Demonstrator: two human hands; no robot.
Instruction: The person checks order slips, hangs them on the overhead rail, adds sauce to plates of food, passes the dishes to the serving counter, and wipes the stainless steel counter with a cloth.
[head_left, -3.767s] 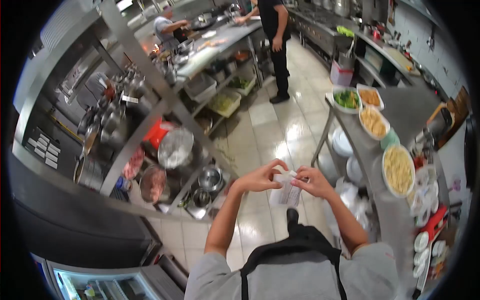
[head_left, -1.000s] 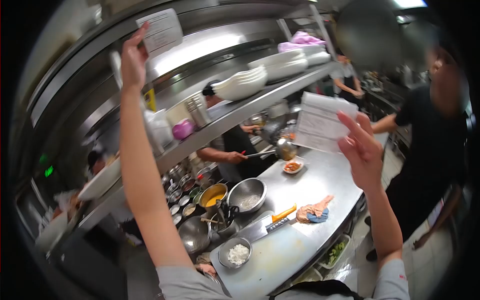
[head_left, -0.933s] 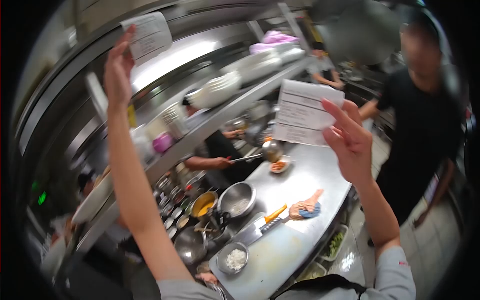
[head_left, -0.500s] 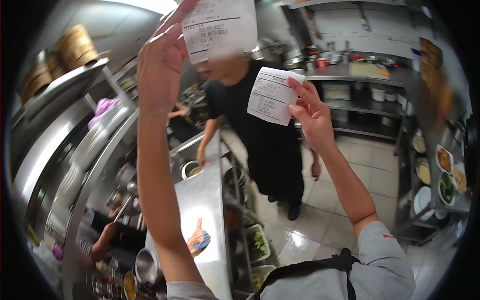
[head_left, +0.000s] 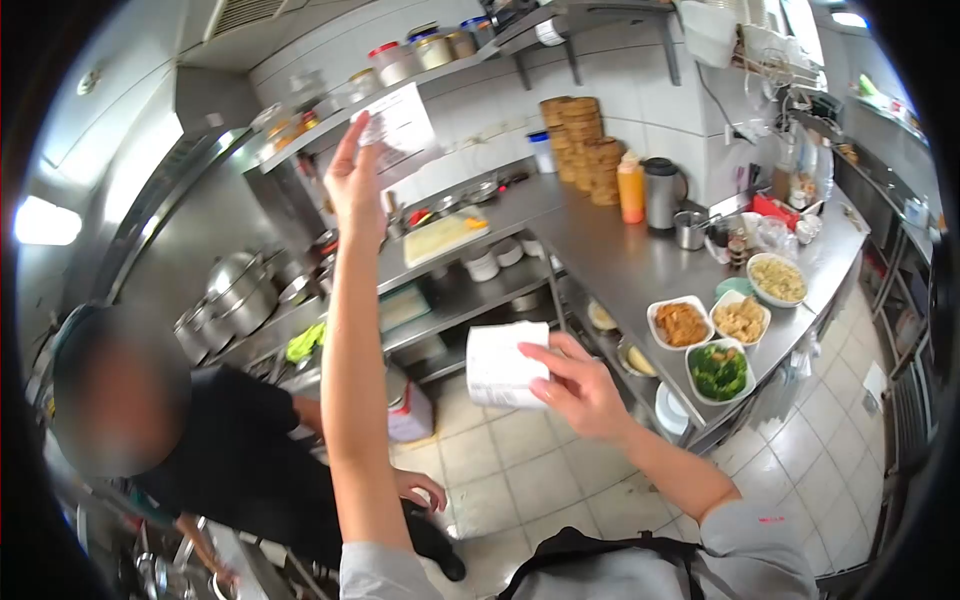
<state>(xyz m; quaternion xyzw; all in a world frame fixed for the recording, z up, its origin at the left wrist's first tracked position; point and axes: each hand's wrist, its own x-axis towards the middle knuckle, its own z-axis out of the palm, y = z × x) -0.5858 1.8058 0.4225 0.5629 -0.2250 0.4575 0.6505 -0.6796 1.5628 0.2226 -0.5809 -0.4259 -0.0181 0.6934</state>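
Note:
High up in the head view, my left hand pinches a white printed order slip by its left edge. The slip is tilted and its print is blurred. Lower and to the right, my right hand grips a second slip, with thumb and fingers on its right side. That paper hangs over the tiled floor, its print too faint to read. Neither hand touches a counter.
A co-worker in black stands close on the left. The steel counter on the right bears stacked bamboo steamers, an orange squeeze bottle, and several food bowls, including one of broccoli. A cutting board lies further back.
My view has swung right, bringing the counter with the food bowls closer to the middle. The co-worker now appears at far left. Both hands still hold their slips; the left slip shows whole.

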